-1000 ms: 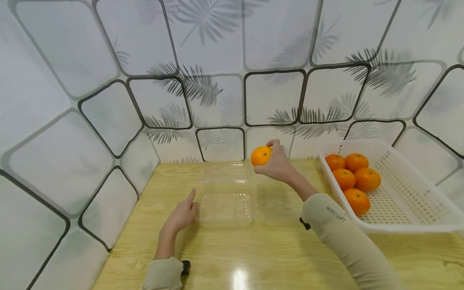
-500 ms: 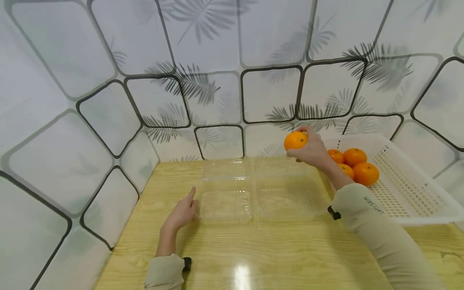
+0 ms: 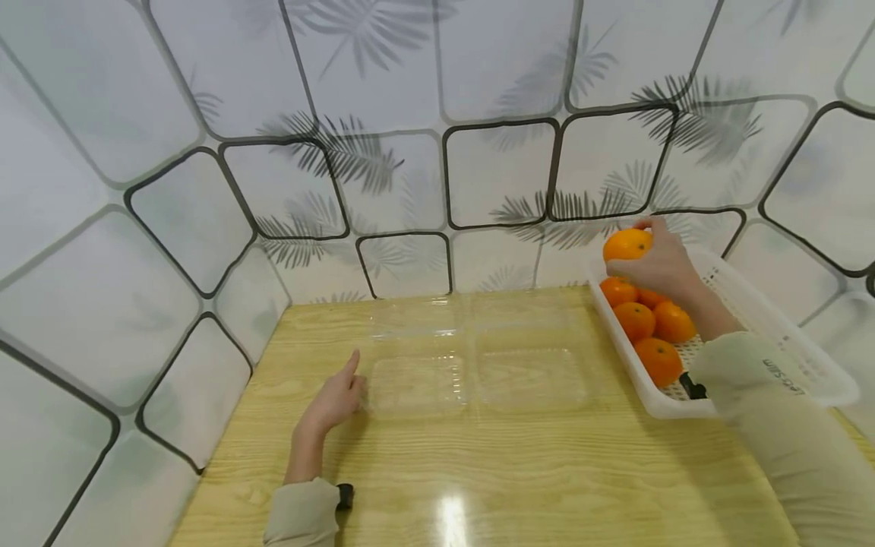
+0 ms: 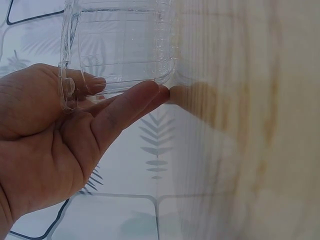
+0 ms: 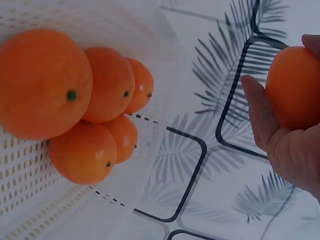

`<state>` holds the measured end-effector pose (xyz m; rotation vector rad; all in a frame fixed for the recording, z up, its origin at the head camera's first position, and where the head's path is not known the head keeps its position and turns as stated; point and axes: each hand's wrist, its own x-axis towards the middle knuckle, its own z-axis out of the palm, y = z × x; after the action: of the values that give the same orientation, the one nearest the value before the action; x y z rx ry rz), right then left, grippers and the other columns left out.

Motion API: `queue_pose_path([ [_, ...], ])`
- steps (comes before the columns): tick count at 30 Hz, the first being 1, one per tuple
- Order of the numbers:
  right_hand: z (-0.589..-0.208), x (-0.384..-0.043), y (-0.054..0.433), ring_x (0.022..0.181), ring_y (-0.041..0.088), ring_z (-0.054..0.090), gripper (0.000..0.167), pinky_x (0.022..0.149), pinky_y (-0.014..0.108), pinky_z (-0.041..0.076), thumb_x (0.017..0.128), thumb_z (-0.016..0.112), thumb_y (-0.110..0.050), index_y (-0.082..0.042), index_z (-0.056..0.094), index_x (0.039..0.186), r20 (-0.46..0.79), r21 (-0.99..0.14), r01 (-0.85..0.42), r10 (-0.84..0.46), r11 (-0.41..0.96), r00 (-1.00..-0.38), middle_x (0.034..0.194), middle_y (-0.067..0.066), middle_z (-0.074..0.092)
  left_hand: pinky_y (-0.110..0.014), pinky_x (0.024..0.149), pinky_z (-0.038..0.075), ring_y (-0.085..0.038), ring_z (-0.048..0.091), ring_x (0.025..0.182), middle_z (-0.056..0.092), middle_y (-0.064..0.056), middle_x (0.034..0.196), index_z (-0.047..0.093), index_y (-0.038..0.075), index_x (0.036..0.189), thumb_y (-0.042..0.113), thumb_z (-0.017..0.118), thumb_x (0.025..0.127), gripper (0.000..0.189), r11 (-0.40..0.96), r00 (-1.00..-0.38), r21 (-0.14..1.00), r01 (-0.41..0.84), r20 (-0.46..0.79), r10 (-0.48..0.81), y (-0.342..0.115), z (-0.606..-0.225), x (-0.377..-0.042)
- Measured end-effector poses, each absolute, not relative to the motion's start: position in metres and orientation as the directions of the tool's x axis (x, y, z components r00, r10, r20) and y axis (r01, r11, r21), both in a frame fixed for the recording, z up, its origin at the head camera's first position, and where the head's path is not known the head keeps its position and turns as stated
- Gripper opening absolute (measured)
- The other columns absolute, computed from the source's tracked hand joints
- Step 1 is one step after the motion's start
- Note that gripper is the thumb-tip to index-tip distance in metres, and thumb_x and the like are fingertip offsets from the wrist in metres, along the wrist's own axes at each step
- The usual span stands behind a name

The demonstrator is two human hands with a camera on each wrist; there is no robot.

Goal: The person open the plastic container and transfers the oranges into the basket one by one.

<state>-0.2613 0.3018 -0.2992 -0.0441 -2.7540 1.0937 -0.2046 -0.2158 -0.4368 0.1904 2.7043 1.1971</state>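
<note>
My right hand (image 3: 659, 262) grips an orange (image 3: 625, 245) between thumb and fingers, above the far left part of a white plastic basket (image 3: 772, 319). In the right wrist view, the held orange (image 5: 295, 87) is well apart from the several oranges (image 5: 82, 152) lying in the basket. At the left, my left hand (image 3: 335, 399) touches the side of a clear plastic container (image 3: 417, 387). Up close in the left wrist view, its fingers (image 4: 127, 107) look fairly straight against the container's lower edge, and the thumb lies near the rim. The clear plastic makes the exact contact hard to tell.
A second clear container (image 3: 533, 377) stands to the right of the first, with clear flaps or lids behind both. All stand on a wooden table (image 3: 478, 471). A patterned wall covering (image 3: 502, 175) rises close behind and along the left.
My right hand has carried the orange rightward, from above the clear containers to over the basket. The left hand stays beside the left container. The head view has shifted slightly.
</note>
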Motion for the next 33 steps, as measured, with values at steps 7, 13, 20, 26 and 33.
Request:
queue_pose_path([
  [7,-0.302,-0.253,0.336,0.084,0.035,0.055,0.083,0.056,0.042,0.057,0.086,0.068,-0.036,-0.005,0.019,0.146,0.118,-0.698,-0.005,0.108,0.716,-0.987,0.118,0.029,0.04,-0.028,0.056,0.043,-0.015,0.048,0.059,0.067,-0.02,0.104,0.009,0.002,0.159,0.01,0.037,0.106,0.061,0.654,-0.976,0.756,0.035,-0.115,0.185,-0.217,-0.438,-0.206],
  [13,-0.309,-0.246,0.36,0.067,0.031,0.054,0.09,0.052,0.042,0.054,0.087,0.067,-0.041,-0.004,0.015,0.152,0.08,-0.658,0.027,0.106,0.752,-0.991,0.108,0.026,0.05,-0.028,0.054,0.041,-0.015,0.046,0.059,0.066,-0.023,0.111,0.007,0.003,0.159,0.012,0.036,0.107,0.061,0.65,-0.974,0.759,0.021,-0.133,0.186,-0.218,-0.439,-0.206],
  [20,-0.315,-0.237,0.38,0.058,0.025,0.043,0.092,0.047,0.038,0.042,0.087,0.068,-0.046,-0.003,0.015,0.15,0.014,-0.614,0.056,0.082,0.787,-0.997,0.101,0.022,0.049,-0.028,0.053,0.041,-0.015,0.044,0.057,0.064,-0.029,0.118,0.006,0.004,0.159,0.011,0.035,0.107,0.06,0.638,-0.972,0.77,0.014,-0.14,0.19,-0.217,-0.439,-0.204],
  [26,-0.319,-0.233,0.387,0.061,0.025,0.045,0.091,0.051,0.038,0.047,0.087,0.071,-0.04,0.0,0.016,0.147,-0.081,-0.566,0.047,0.001,0.823,-0.997,0.1,0.022,0.05,-0.028,0.055,0.041,-0.016,0.046,0.058,0.064,-0.03,0.118,0.006,0.004,0.159,0.01,0.036,0.107,0.061,0.63,-0.972,0.777,0.01,-0.139,0.188,-0.219,-0.44,-0.203],
  [33,-0.325,-0.228,0.399,0.061,0.024,0.049,0.084,0.053,0.038,0.051,0.08,0.077,-0.024,0.001,0.021,0.138,-0.228,-0.527,0.006,-0.135,0.85,-0.964,0.092,0.019,0.049,-0.028,0.054,0.041,-0.015,0.046,0.058,0.066,-0.026,0.114,0.004,0.004,0.16,0.011,0.035,0.108,0.061,0.636,-0.97,0.771,0.03,-0.131,0.205,-0.219,-0.437,-0.206],
])
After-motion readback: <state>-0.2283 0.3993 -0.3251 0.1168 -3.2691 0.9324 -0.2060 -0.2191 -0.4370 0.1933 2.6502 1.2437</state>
